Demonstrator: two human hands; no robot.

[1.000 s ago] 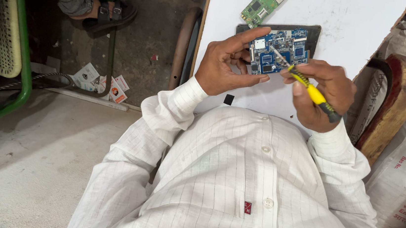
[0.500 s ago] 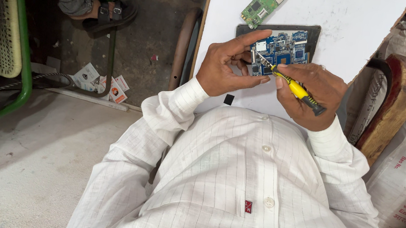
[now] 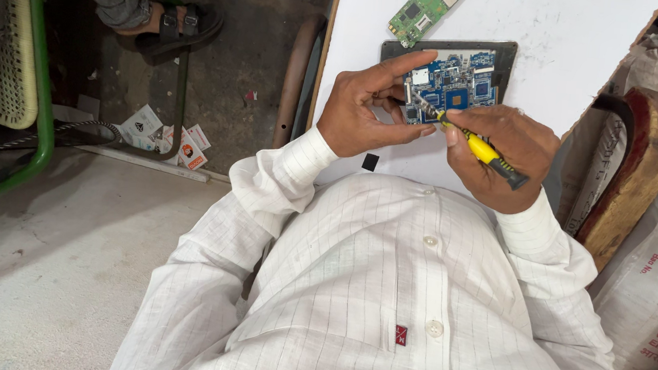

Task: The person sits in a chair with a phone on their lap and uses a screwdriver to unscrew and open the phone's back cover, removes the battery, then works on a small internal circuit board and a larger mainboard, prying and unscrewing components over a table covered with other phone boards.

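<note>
Since half a second ago my screwdriver [image 3: 479, 149] tip stays on the blue circuit board [image 3: 453, 83] | board bare, in dark tablet shell on white table [image 3: 568, 39] | left hand [image 3: 368, 112] pinches board edge | right hand [image 3: 501, 153] grips screwdriver

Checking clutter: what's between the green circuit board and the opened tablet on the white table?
Nothing: in the head view, only bare white table separates the green circuit board from the opened tablet.

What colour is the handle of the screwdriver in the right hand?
Yellow with a black end, on the slim screwdriver; the head view shows it best.

two circuit boards [image 3: 453, 80], one screwdriver [image 3: 480, 149], two hands [image 3: 368, 108]
</note>
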